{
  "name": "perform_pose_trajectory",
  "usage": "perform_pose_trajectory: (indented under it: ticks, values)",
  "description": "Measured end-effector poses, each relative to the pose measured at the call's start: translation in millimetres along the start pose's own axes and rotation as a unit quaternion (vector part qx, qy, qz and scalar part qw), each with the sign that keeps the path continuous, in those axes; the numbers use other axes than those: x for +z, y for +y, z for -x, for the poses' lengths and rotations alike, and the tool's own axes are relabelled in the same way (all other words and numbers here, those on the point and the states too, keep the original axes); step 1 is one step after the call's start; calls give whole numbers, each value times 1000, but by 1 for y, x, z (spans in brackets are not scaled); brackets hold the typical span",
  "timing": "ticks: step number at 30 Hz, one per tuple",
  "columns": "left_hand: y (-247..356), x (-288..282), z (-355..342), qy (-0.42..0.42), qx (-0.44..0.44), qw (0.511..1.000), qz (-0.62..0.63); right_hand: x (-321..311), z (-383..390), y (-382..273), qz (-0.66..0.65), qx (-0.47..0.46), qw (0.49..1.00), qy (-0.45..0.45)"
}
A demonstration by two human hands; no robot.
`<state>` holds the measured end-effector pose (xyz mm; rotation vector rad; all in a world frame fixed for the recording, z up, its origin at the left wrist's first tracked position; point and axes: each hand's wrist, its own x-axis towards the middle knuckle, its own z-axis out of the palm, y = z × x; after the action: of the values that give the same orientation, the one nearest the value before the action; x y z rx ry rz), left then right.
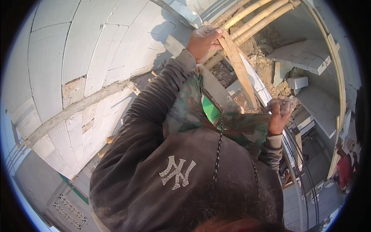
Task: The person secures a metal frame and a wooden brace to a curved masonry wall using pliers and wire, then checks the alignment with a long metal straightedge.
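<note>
Head-worn fisheye, facing down, close above hands (203, 41)

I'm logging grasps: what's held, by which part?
The left hand holds the wooden plank by its upper end; whether the right hand holds anything is unclear.

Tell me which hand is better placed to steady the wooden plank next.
Left, most likely. The left hand grips the wooden plank at its far end, while the right hand is apart from it, right of its near end, fingers curled.
</note>
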<state>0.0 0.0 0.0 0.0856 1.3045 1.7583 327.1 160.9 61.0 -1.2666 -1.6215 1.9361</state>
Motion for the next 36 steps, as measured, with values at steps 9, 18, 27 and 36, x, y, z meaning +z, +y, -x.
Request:
perform_pose_trajectory:
  ticks: [9, 18, 27, 36]
  values:
    - [29, -28, 106, 126, -54, 991, -4, 87, 12, -5, 49, 249, 950, -183]
    - [1, -76, 76, 168, -39, 983, -61, 152, -19, -51, 426, 90, 839, -326]
    - [-215, -396, 57, 243, -329, 604, -684, 120, -98, 46, 468, 81, 852, -219]
    - [-390, -499, 78, 362, -481, 640, -477, 98, -123, 117, 386, 149, 901, -128]
